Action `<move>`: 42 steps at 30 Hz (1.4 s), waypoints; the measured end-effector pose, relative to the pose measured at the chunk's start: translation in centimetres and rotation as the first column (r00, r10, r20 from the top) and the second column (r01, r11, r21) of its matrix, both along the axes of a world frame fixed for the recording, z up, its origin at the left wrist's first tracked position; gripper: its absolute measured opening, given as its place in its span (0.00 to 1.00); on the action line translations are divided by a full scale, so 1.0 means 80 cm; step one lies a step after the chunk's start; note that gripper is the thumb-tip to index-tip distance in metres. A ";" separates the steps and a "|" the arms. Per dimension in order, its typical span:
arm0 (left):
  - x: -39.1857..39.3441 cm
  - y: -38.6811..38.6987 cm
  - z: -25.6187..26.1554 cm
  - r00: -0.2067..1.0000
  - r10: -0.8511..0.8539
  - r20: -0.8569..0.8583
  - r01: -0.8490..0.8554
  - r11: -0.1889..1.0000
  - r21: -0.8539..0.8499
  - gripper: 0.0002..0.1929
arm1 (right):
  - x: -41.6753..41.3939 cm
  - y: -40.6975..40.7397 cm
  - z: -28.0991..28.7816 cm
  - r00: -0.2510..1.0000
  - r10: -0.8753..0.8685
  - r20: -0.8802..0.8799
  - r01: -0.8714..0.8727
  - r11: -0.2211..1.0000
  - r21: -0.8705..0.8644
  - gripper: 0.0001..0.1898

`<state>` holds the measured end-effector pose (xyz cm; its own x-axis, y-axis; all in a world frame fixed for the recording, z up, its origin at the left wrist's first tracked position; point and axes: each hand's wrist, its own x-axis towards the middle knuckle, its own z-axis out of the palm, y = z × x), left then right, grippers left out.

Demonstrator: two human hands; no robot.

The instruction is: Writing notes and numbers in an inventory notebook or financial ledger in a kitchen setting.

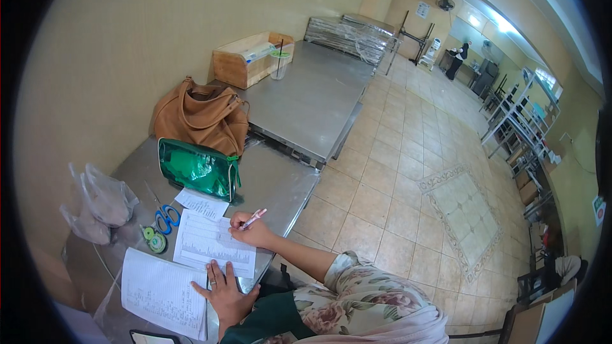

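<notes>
My right hand point(252, 233) grips a pen point(251, 220) over a printed sheet point(201, 239) with ruled lines and a table. Flat on the desk, my left hand point(227, 291) has its fingers spread and wears a ring. Its fingertips rest on the sheet's lower edge and the edge of an open notebook point(162, 277), whose page bears handwriting. A smaller written slip point(202, 204) lies against the sheet's far end. Beside the papers are blue-handled scissors point(166, 219) and a green correction tape dispenser point(154, 239).
A green pouch point(198, 169) and a brown handbag point(205, 117) stand past the papers. Tied plastic bags point(103, 200) sit by the wall. A phone point(154, 337) lies near the notebook. Farther off are a wooden box point(251, 59), a plastic cup point(279, 65) and a standing person point(459, 61).
</notes>
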<state>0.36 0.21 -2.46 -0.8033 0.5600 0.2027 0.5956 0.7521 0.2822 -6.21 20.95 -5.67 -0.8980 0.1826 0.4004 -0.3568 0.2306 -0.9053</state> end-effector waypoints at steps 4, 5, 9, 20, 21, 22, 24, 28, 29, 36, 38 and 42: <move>0.001 -0.001 0.006 0.999 0.020 0.045 -0.020 1.000 -0.006 0.44 | -0.002 -0.003 0.001 0.998 -0.002 0.057 0.002 1.000 0.009 0.12; 0.001 -0.002 0.005 0.999 0.019 0.046 -0.020 1.000 0.002 0.44 | -0.001 -0.005 0.002 0.994 -0.018 0.110 0.017 1.000 0.011 0.12; 0.002 0.000 0.001 1.000 0.005 0.015 -0.005 1.000 0.014 0.44 | -0.003 0.000 -0.002 1.000 -0.018 0.009 0.018 0.999 0.035 0.12; 0.001 0.004 0.008 1.000 0.017 0.016 -0.017 1.000 0.006 0.44 | -0.003 -0.006 0.007 0.998 -0.060 0.032 0.059 0.998 0.028 0.11; 0.001 0.004 0.008 1.000 0.015 0.009 -0.016 1.000 0.009 0.44 | -0.004 -0.005 0.005 0.998 -0.062 0.025 0.061 0.998 0.030 0.11; 0.002 0.003 0.006 1.000 0.027 0.012 -0.027 1.000 -0.005 0.44 | -0.005 -0.004 0.003 0.998 -0.049 -0.029 0.050 0.998 0.027 0.11; 0.003 0.003 0.004 0.999 0.036 0.014 -0.036 0.999 -0.019 0.45 | -0.006 -0.003 0.002 0.996 -0.038 -0.083 0.041 0.999 0.023 0.11; 0.002 0.004 0.006 0.999 0.049 0.017 -0.048 0.999 -0.024 0.45 | -0.004 -0.005 0.002 0.999 -0.032 -0.002 0.032 0.999 0.011 0.12; 0.003 0.003 0.007 0.998 0.055 0.034 -0.054 0.998 -0.018 0.45 | -0.003 -0.006 0.002 0.999 -0.035 0.022 0.035 0.999 0.011 0.12; 0.002 0.004 0.007 0.999 0.049 0.024 -0.048 0.998 -0.031 0.45 | -0.004 -0.002 0.002 1.000 0.006 -0.012 -0.005 1.000 0.008 0.12; 0.001 0.004 0.009 0.999 0.043 0.024 -0.042 0.999 -0.028 0.45 | -0.004 -0.001 0.001 1.000 -0.001 0.015 0.001 1.000 0.020 0.13; 0.001 0.002 0.005 0.999 0.046 0.018 -0.045 0.998 -0.035 0.45 | 0.000 0.002 0.008 0.992 0.042 0.118 -0.044 0.999 0.019 0.13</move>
<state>0.47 0.36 -2.05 -0.8316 0.5291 0.1689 0.5553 0.7879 0.2662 -6.21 21.09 -5.06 -0.9457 0.1355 0.2954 -0.2585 0.2369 -0.9365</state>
